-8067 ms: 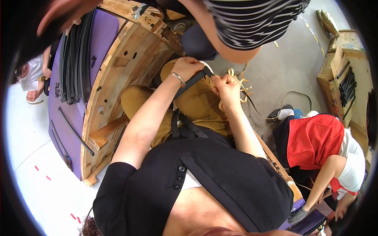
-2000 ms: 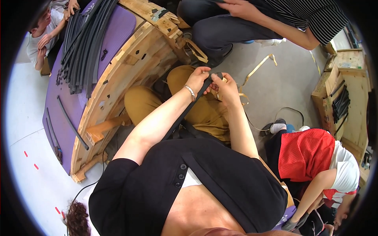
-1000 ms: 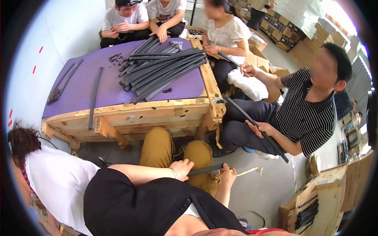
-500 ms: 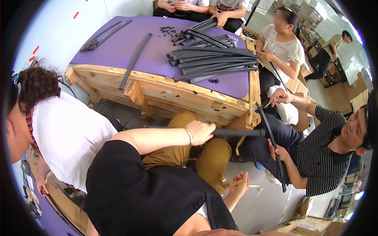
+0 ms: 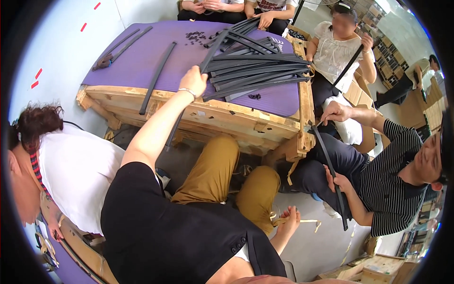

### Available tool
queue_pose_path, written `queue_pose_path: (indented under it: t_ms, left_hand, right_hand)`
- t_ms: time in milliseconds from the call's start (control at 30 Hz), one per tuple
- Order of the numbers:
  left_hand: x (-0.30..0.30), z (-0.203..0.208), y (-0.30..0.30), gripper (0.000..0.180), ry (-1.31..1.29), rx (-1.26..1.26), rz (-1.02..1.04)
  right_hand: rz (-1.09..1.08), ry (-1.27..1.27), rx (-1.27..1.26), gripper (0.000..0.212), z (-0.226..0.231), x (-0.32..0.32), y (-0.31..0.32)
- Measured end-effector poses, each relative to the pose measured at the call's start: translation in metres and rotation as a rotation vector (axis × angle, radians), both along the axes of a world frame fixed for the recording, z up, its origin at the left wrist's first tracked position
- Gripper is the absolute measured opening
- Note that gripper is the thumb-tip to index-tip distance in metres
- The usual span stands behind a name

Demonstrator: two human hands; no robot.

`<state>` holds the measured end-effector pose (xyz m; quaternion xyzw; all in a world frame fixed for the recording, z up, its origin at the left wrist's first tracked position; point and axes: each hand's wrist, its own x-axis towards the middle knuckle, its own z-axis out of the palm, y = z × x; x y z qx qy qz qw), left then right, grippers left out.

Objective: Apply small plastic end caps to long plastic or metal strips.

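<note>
My left hand (image 5: 193,80), at the end of an outstretched arm, is closed around a long, flat black strip (image 5: 213,51). That strip slants over the near edge of the purple-covered table (image 5: 127,64), its lower end hanging in front of the wood. Just right of this hand lies a pile of similar black strips (image 5: 260,71). Low on the right, beside my knee, my right hand (image 5: 289,222) is closed on a thin cream-coloured ribbon (image 5: 309,221), whose loose end sticks out to the right. The exact finger grip there is partly hidden.
A single black strip (image 5: 158,78) overhangs the table's near edge. Small black pieces (image 5: 195,38) lie scattered farther back. A co-worker in a striped shirt (image 5: 388,175) sits close on my right with another strip; a person in white (image 5: 75,165) bends at my left.
My left hand has swung from above my lap up and left to the table's edge, carrying the black strip from level to steeply slanted. My right hand has barely moved.
</note>
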<state>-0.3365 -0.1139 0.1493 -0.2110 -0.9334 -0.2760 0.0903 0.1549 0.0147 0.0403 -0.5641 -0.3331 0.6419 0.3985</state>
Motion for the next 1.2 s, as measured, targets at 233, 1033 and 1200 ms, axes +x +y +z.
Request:
queue_pose_path:
  t_ms: [233, 1033, 1200]
  left_hand:
    - [-0.069, -0.036, -0.016, 0.031, -0.079, -0.159, 0.163]
    - [-0.146, -0.031, -0.050, 0.026, -0.158, -0.416, 0.402]
    - [-0.148, -0.045, -0.052, 0.029, -0.023, -0.608, 0.471]
  right_hand:
    - [-0.002, 0.005, -0.030, 0.020, -0.008, 0.004, 0.004]
    - [-0.007, -0.081, -0.005, 0.010, -0.007, -0.008, 0.006]
    - [0.013, -0.082, -0.032, 0.010, -0.014, -0.004, 0.006]
